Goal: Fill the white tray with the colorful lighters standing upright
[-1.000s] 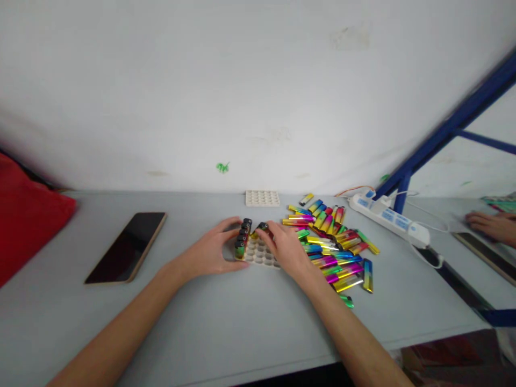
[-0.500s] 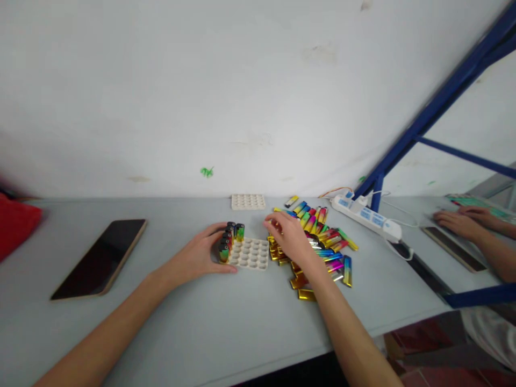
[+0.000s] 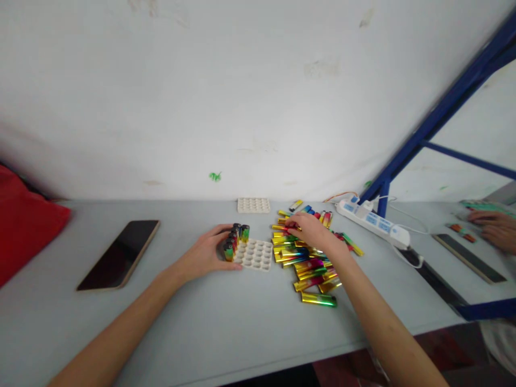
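My left hand [image 3: 207, 252] is curved round the left side of a white tray [image 3: 260, 255] with rows of holes, its thumb along the near edge. Several shiny lighters [image 3: 229, 251] stand upright with dark tops in the tray's left column, and one more [image 3: 245, 232] stands at the back beside them. Over a loose pile of gold and multicoloured lighters [image 3: 296, 252] is my right hand [image 3: 312, 231]. Its fingertips are closed about the end of a red and gold lighter at the pile's left side. Part of the pile is hidden under that hand and forearm.
A second white tray [image 3: 253, 205] lies near the wall. To the left are a dark tablet-like slab [image 3: 119, 255] and a red bag-like item [image 3: 28, 226]. On the right, a power strip [image 3: 373, 221], a blue frame [image 3: 419, 129] and another person's hands [image 3: 497, 226].
My right hand has moved from beside the tray to the right, over the pile, and its fingers have closed on a lighter. My left hand stays at the tray. The camera view has shifted slightly.
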